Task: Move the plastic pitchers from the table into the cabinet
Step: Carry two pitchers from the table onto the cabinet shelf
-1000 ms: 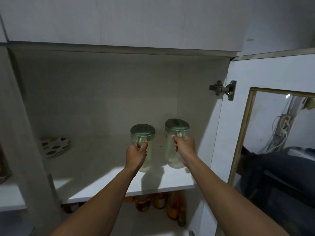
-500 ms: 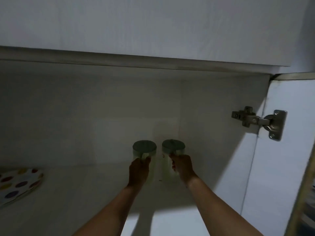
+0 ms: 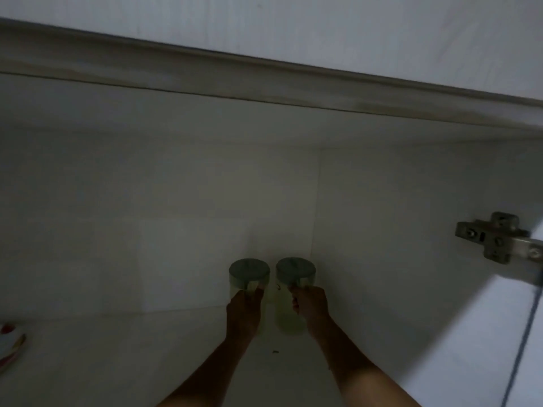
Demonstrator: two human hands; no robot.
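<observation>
Two clear plastic pitchers with grey-green lids stand side by side deep inside the dim cabinet, near its back right corner. My left hand (image 3: 244,311) is closed around the handle of the left pitcher (image 3: 249,274). My right hand (image 3: 311,305) grips the handle of the right pitcher (image 3: 295,273). Both pitchers are upright and almost touching. Their bases seem to rest on the white shelf (image 3: 117,362), though my hands hide part of them.
A plate with coloured dots (image 3: 10,345) lies at the shelf's far left edge. The metal door hinge (image 3: 496,239) juts from the right wall, with the open white door (image 3: 470,348) beyond it. The cabinet's top panel (image 3: 264,77) hangs overhead.
Both hands have carried the pitchers from the shelf's front to its back right corner. The view has moved closer and tilted up, so the lower shelf and door mirror are out of sight.
</observation>
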